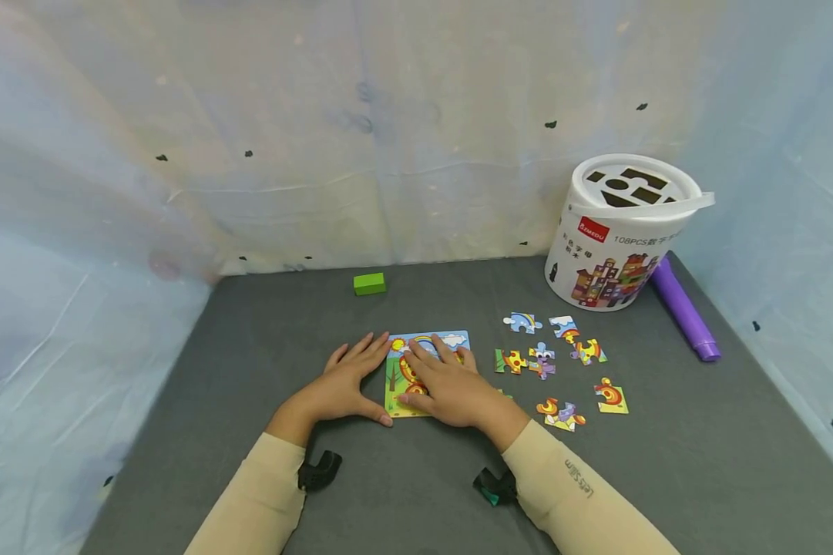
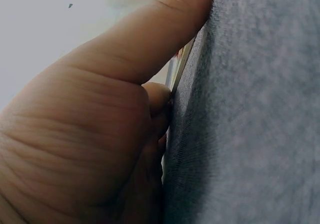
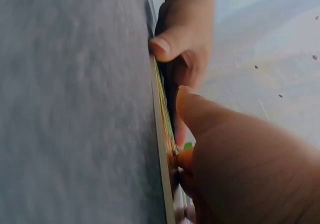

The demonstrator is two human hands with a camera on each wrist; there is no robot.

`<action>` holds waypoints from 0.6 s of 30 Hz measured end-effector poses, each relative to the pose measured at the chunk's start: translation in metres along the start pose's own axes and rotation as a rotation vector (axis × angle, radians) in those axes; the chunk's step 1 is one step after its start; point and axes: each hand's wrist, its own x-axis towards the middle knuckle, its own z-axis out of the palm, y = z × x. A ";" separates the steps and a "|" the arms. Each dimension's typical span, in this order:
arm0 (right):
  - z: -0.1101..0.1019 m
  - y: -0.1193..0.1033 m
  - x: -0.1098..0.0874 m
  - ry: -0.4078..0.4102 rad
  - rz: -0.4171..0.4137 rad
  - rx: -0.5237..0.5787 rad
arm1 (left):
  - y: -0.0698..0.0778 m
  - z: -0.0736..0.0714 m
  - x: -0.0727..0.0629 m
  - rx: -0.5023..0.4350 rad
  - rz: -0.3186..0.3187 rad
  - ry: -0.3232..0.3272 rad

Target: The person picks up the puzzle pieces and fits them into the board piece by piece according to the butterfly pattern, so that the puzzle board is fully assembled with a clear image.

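Observation:
A small picture puzzle board (image 1: 394, 402) with a blue sky and yellow-green ground lies flat on the dark grey table. Along its left edge rests my left hand (image 1: 343, 388), fingers straight and pointing away, thumb tip by the near left corner. My right hand (image 1: 454, 389) lies over the board's right half with its fingers spread, hiding much of the picture. In the right wrist view, the thin edge of the board (image 3: 161, 129) shows under the right hand (image 3: 245, 159). The left wrist view shows the left thumb (image 2: 125, 43) down at the table surface.
Several loose jigsaw pieces (image 1: 566, 417) lie right of the board. Behind them stands a white bucket (image 1: 613, 239) with a cut-out lid, beside a purple tube (image 1: 686, 312). A green block (image 1: 370, 284) sits near the back edge. Pale sheeting surrounds the table.

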 end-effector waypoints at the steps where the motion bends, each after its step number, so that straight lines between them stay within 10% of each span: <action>1: 0.001 -0.001 0.001 -0.004 0.007 0.004 | 0.000 0.000 0.000 0.000 0.000 -0.001; 10: 0.003 0.001 0.003 0.008 0.000 0.073 | -0.001 -0.001 0.001 0.004 0.003 -0.010; 18: -0.017 0.018 -0.002 0.092 -0.074 0.495 | -0.001 -0.002 0.000 0.004 -0.018 -0.022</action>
